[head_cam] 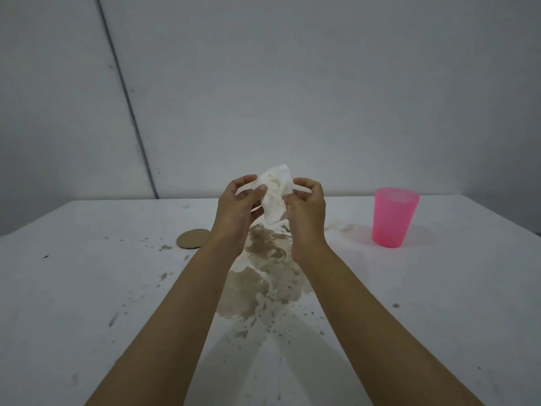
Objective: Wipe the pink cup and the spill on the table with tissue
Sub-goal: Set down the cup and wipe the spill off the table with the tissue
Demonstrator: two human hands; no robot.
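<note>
Disc (193, 238): brown, flat on worktop (87, 288), left of spill. Left hand (237, 205): raised, pinching tissue (275, 197). Tissue: crumpled, brown-stained, held above spill (263, 276). Right hand (306, 209): pinching tissue's other side. Spill: brown pool mid-worktop, specks around. Cup (393, 216): pink, upright, far right, smear beside. Advice: refold so a clean face shows, press down, sweep edges inward.

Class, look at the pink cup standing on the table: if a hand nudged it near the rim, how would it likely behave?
The pink cup looks like thin translucent plastic, so probably light and easy to slide. It stands upright on its narrower base with a wider rim, so a high push would likely tip it. Once on its side, it might roll in a curve.
</note>
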